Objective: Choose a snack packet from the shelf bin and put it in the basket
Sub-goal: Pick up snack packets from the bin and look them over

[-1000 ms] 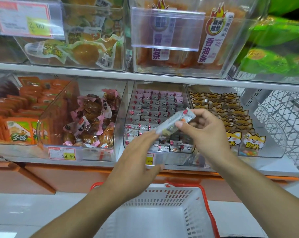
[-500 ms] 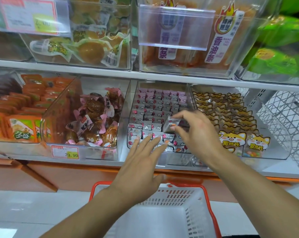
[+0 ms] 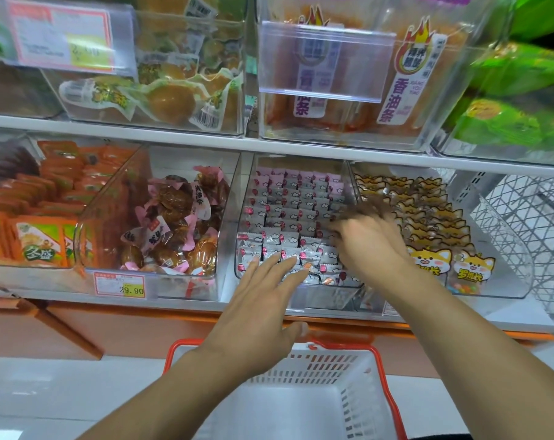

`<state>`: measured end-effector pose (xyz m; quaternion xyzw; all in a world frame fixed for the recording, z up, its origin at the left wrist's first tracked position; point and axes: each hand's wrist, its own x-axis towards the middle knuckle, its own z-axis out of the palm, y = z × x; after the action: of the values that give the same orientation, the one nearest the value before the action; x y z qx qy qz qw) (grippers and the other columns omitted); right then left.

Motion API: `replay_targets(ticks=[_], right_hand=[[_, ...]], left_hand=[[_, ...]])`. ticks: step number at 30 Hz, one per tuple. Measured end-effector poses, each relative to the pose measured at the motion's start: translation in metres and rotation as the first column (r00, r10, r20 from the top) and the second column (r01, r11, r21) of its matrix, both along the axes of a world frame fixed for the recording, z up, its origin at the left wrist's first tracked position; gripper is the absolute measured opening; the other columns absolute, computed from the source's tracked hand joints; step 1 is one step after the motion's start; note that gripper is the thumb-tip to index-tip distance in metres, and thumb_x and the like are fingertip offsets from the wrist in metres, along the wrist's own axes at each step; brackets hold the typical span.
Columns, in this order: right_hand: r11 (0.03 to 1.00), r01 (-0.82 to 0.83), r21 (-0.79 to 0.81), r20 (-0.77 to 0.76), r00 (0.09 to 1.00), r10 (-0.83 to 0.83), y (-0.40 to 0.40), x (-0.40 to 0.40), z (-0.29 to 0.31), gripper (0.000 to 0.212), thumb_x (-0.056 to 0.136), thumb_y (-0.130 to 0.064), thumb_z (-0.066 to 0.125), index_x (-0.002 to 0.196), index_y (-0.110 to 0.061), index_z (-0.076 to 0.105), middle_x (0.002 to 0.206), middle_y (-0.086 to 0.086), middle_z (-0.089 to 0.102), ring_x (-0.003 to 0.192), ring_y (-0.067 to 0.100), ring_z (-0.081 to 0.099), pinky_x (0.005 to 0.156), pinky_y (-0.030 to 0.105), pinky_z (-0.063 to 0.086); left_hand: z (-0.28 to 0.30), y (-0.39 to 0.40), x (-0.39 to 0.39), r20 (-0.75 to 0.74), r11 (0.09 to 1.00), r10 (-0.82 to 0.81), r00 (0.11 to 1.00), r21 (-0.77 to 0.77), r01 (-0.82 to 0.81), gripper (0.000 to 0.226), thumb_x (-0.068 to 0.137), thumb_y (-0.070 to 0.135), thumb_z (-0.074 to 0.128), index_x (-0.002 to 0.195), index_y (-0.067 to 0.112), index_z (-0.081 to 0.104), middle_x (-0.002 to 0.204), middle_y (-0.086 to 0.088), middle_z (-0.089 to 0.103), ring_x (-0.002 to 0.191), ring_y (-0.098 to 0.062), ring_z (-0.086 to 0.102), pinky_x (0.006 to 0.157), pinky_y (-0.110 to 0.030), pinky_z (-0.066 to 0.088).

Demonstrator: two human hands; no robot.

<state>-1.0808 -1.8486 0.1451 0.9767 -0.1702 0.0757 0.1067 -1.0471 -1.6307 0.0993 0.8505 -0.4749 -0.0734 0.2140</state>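
1. A clear shelf bin (image 3: 247,217) at the frame's centre is holding rows of small pink-and-grey snack packets (image 3: 288,214).
2. The right hand (image 3: 369,246) is reaching into that bin over the packets; its fingers are motion-blurred, so I cannot tell whether it is gripping one.
3. The left hand (image 3: 263,300) is hovering at the bin's front edge, fingers straight and spread, holding nothing.
4. The red-rimmed white basket (image 3: 348,369) is sitting at the bottom centre, its lower part cut off.
5. The bin to the left is holding brown wrapped snacks (image 3: 174,223); the bin to the right, cat-faced packets (image 3: 428,230).
6. The green packs (image 3: 517,100) at the upper right are looking blurred.
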Motion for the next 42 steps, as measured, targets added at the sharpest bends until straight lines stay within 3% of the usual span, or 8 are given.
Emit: replay_targets(ticks=[8,12,18,21,24,26,36,42], right_hand=[[0.941,-0.08,0.33,0.324,0.945,-0.033,0.007,-0.003,-0.006,0.018,0.093,-0.014,0.063,0.088,-0.031,0.06,0.085,-0.01,0.071,0.09,0.018,0.067,0.114,0.041,0.03],[0.776,-0.176,0.606,0.495,0.847,-0.195,0.009,-0.011,0.003,0.009,0.101,-0.017,0.058,0.098,-0.025,0.056,0.085,-0.011,0.065,0.075,0.01,0.061,0.069,0.029,0.045],[0.651,-0.426,0.628,0.726,0.621,-0.295,0.029,-0.041,0.026,0.017,0.101,-0.018,0.06,0.096,-0.034,0.057,0.092,-0.017,0.065,0.086,0.0,0.06,0.072,0.011,0.043],[0.376,-0.494,0.784,0.621,0.618,-0.482,0.042,-0.05,0.03,0.011,0.101,-0.015,0.061,0.095,-0.025,0.061,0.081,-0.014,0.069,0.077,0.0,0.063,0.07,0.016,0.05],[-0.156,-0.517,0.841,0.313,0.703,-0.639,0.053,-0.054,0.028,0.006,0.1,-0.011,0.06,0.102,-0.007,0.063,0.089,0.001,0.078,0.086,0.011,0.075,0.074,0.02,0.059],[-0.277,-0.474,0.836,0.196,0.728,-0.657,0.056,-0.055,0.024,0.005,0.099,-0.008,0.061,0.101,-0.004,0.064,0.095,0.008,0.078,0.09,0.017,0.076,0.077,0.024,0.061],[-0.329,-0.286,0.9,0.062,0.831,-0.553,0.039,-0.059,0.008,0.007,0.097,-0.017,0.067,0.093,-0.012,0.07,0.1,0.013,0.075,0.085,0.025,0.076,0.069,0.028,0.061],[-0.272,-0.301,0.914,0.089,0.803,-0.589,0.04,-0.058,0.013,0.008,0.098,-0.018,0.066,0.096,-0.012,0.07,0.104,0.014,0.075,0.076,0.017,0.076,0.058,0.023,0.058]], left_hand=[[-0.001,0.001,0.001,-0.019,0.999,0.007,1.0,-0.054,-0.008,0.072,0.095,0.047,0.062,0.156,0.045,0.023,0.166,0.024,0.008,0.148,0.008,-0.019,0.108,-0.015,-0.025],[0.003,0.0,0.0,-0.048,0.992,0.02,0.999,-0.122,-0.026,0.067,0.096,0.047,0.063,0.154,0.047,0.028,0.161,0.029,0.014,0.137,0.02,-0.023,0.107,-0.008,-0.021],[0.021,0.003,-0.006,-0.322,0.856,0.163,0.933,-0.423,-0.296,0.043,0.091,0.048,0.069,0.13,0.052,0.051,0.127,0.049,0.043,0.124,0.025,0.034,0.097,0.004,0.027],[0.032,0.006,-0.004,-0.607,0.743,0.14,0.782,-0.458,-0.489,0.041,0.082,0.047,0.076,0.12,0.042,0.063,0.114,0.029,0.067,0.108,0.01,0.061,0.086,-0.011,0.05],[0.036,0.007,-0.002,-0.811,0.687,0.032,0.585,-0.407,-0.602,0.036,0.078,0.044,0.074,0.111,0.031,0.071,0.102,0.012,0.077,0.096,-0.005,0.073,0.079,-0.015,0.056],[0.036,0.007,-0.003,-0.874,0.645,0.006,0.486,-0.368,-0.67,0.027,0.083,0.037,0.072,0.107,0.025,0.074,0.095,0.002,0.079,0.091,-0.014,0.075,0.075,-0.019,0.059],[0.03,0.004,0.011,-0.965,0.49,-0.244,0.096,-0.208,-0.846,0.023,0.083,0.023,0.069,0.101,0.008,0.067,0.087,-0.006,0.079,0.078,-0.016,0.076,0.064,-0.024,0.06],[0.031,0.002,0.012,-0.968,0.491,-0.148,0.204,-0.25,-0.835,0.012,0.101,0.014,0.058,0.101,0.005,0.066,0.096,-0.014,0.077,0.078,-0.016,0.075,0.066,-0.023,0.06]])
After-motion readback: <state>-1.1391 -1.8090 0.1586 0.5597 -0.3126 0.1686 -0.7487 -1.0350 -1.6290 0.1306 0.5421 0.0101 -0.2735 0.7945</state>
